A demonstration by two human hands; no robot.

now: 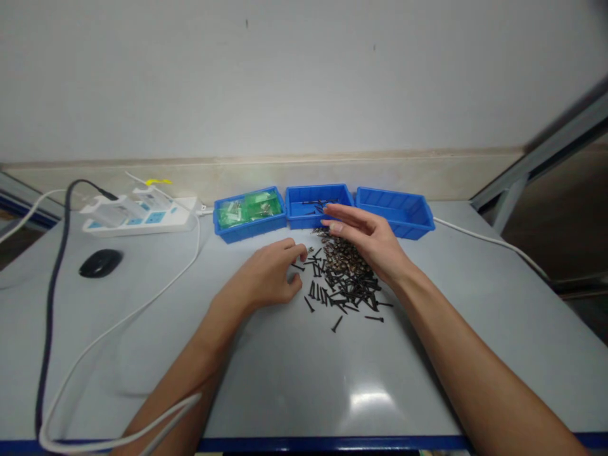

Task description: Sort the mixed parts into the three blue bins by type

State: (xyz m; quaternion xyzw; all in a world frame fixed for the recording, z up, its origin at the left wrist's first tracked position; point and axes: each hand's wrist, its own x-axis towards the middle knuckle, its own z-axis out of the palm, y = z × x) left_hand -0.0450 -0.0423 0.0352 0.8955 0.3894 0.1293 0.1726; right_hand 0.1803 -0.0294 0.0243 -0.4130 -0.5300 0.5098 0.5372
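Observation:
A heap of black screws lies on the grey table, mixed at its far side with small brownish metal pieces whose kind I cannot make out. At the heap's left edge is my left hand, fingers curled and thumb apart from them, close to a few loose screws. Above the far side of the heap, my right hand has its fingers stretched out toward the middle blue bin, overlapping its front right corner in view. Several dark screws lie inside that bin. Nothing shows between the fingers of either hand.
Left of the middle bin, a blue bin holds green-and-clear packets. Another blue bin stands at the right. A power strip, a black mouse and cables occupy the left side. A wall closes off the back.

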